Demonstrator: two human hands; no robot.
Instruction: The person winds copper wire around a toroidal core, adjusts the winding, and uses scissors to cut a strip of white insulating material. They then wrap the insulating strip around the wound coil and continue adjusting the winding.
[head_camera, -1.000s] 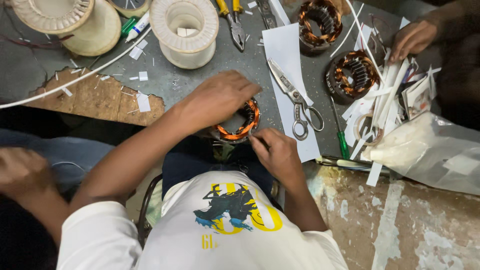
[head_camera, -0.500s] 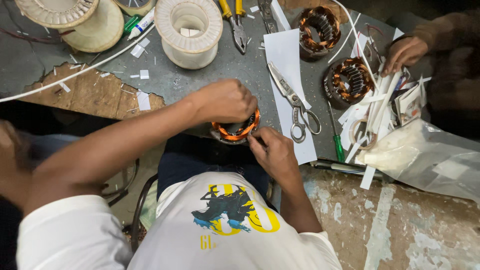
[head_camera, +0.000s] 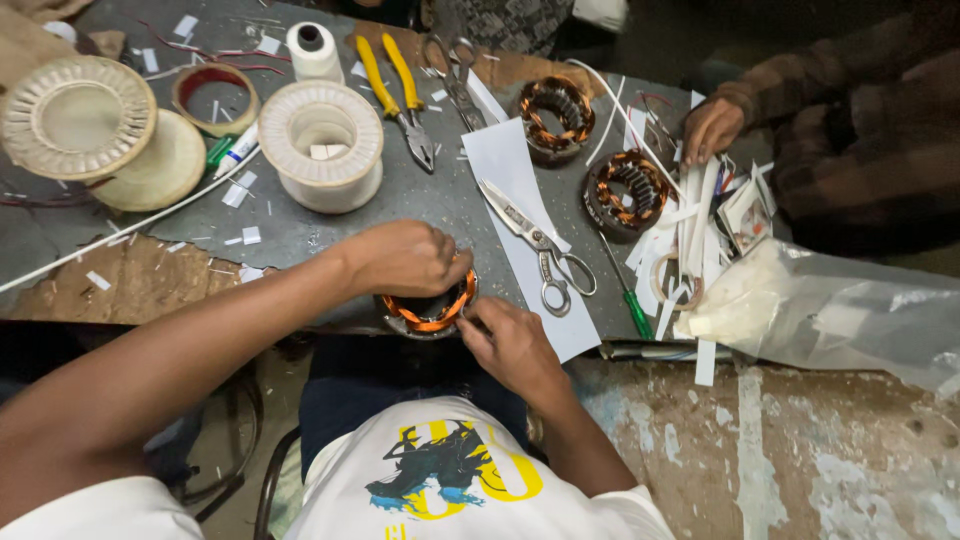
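1. Copper-wound and ring-shaped, a motor coil (head_camera: 428, 305) is held at the near edge of the grey table (head_camera: 300, 235), right in front of the person's body.
2. The coil is covered from above by the left hand (head_camera: 405, 258), whose fingers are curled down over its top rim.
3. The right hand (head_camera: 512, 345) is set against the coil's right side, its fingertips pressed together at the rim; what is pinched there, if anything, cannot be told.
4. A pair of scissors (head_camera: 540, 247) is laid on a white sheet of paper (head_camera: 520, 215), just right of the hands.
5. A green-handled screwdriver (head_camera: 628, 292) is seen beside the scissors, near the table edge.
6. Two more wound coils (head_camera: 628, 192) are placed farther back on the right, close to another person's hand (head_camera: 712, 130).
7. A white spool (head_camera: 322, 145) and yellow-handled pliers (head_camera: 396, 92) are set behind the left hand, well apart from it.
8. A clear plastic bag (head_camera: 830, 315) is spread at the right.
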